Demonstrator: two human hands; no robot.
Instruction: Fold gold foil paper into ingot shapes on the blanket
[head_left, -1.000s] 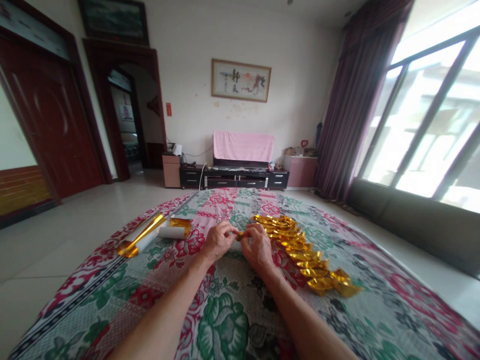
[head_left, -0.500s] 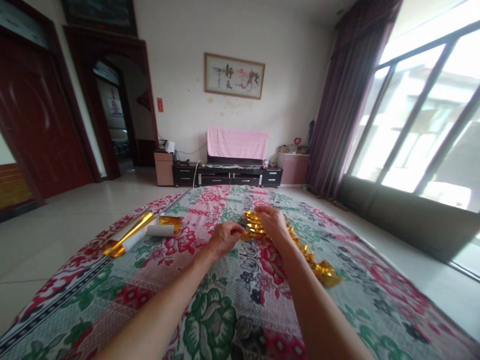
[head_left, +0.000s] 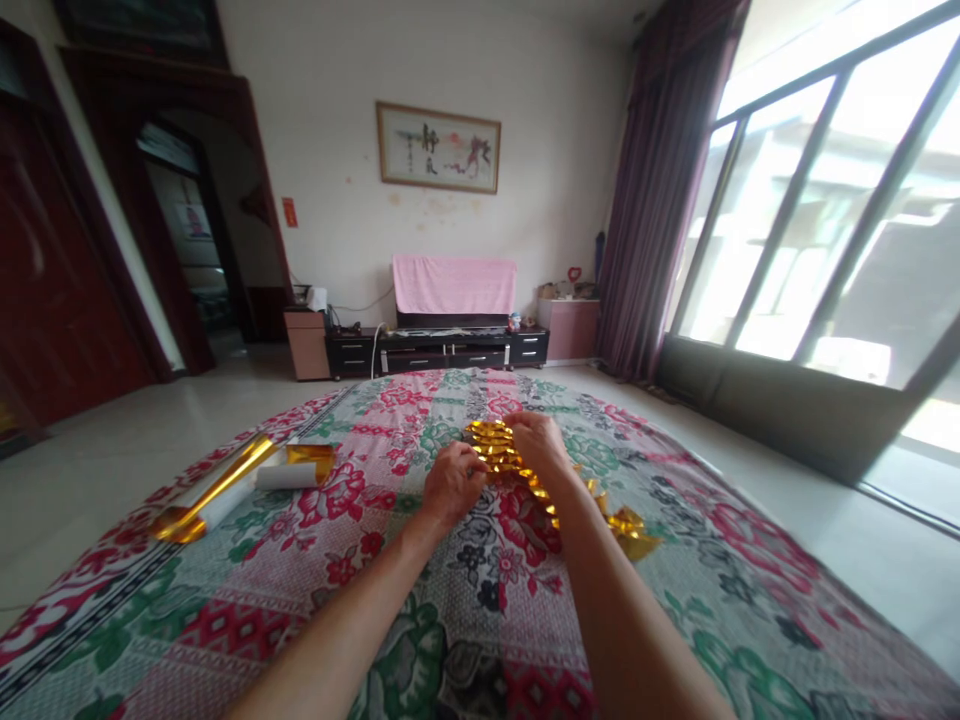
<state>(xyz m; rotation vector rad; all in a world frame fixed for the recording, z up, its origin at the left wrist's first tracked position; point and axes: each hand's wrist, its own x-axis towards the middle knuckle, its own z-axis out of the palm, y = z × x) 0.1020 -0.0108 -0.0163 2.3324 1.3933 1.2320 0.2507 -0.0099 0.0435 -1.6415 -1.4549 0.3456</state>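
Cloth-covered table (head_left: 300, 570). Gold foil pieces (head_left: 535, 487) sit in a slanting row right of centre, far end near both hands, near end partly behind the right forearm.

Left hand (head_left: 455, 482): thumb and fingers drawn narrow at the row's left edge, by the far end. Cannot tell whether foil is gripped or merely touched. Right hand (head_left: 538, 440): reaches over the far end, fingers bent down, tips at the foil's top edge. Its grip is hidden; cannot tell what it holds, if anything.

Well left of the hands: a curled sheet (head_left: 217, 490), gold and white, and a short roll (head_left: 289, 477) just beside it.

On handling, my judgement: the work seems to be adjusting the far pieces. Foil this thin likely creases for good, so a light fingertip pinch at the edges beats a press from above. Steady the neighbouring pieces with the left fingertips while the right shifts one. Keep the right forearm lifted; it crosses the row and could flatten or drag pieces.

Against one second ago: the hands then met over a small gold bit left of the row; now they are apart, the right above the row, the left at its edge. Half a second ago the right was already there. The view has swung right, so sheet and roll sit further left in it; their places on the cloth look unchanged.
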